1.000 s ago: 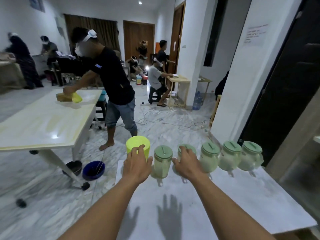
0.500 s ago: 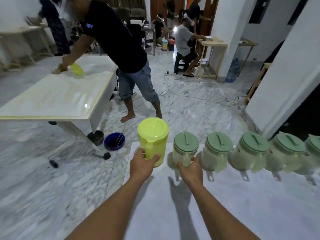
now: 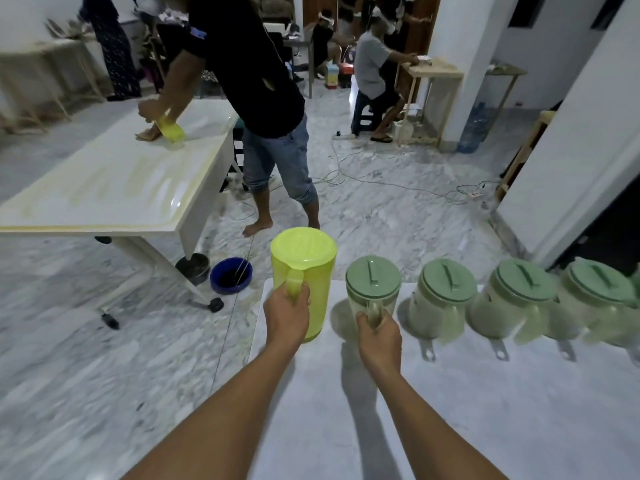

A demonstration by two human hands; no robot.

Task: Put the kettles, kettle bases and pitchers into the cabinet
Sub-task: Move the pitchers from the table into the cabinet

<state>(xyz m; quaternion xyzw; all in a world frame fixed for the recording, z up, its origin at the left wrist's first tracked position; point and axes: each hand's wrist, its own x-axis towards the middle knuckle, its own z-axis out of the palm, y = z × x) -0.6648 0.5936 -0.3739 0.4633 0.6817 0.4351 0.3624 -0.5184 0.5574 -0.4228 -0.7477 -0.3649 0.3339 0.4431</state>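
Observation:
A yellow-green pitcher point(image 3: 306, 271) stands upright at the far left corner of the white table point(image 3: 450, 410). My left hand point(image 3: 287, 315) is closed around its handle. Right beside it is a clear pitcher with a green lid point(image 3: 372, 282), and my right hand point(image 3: 379, 337) grips that one's handle. Three more green-lidded pitchers point(image 3: 446, 292) point(image 3: 516, 296) point(image 3: 599, 299) line the far edge to the right, handles toward me. No cabinet, kettle or kettle base is in view.
A person in a black shirt point(image 3: 249, 81) leans over a large white table point(image 3: 114, 181) to the left. A blue bowl point(image 3: 231, 275) and a black pot point(image 3: 193, 268) sit on the marble floor near my table's corner. Cables point(image 3: 381, 174) run across the floor. A white wall point(image 3: 571, 150) stands at right.
My view has tilted down and closer. Both hands went from reaching over the pitchers to gripping their handles, left on the yellow one, right on the green-lidded one.

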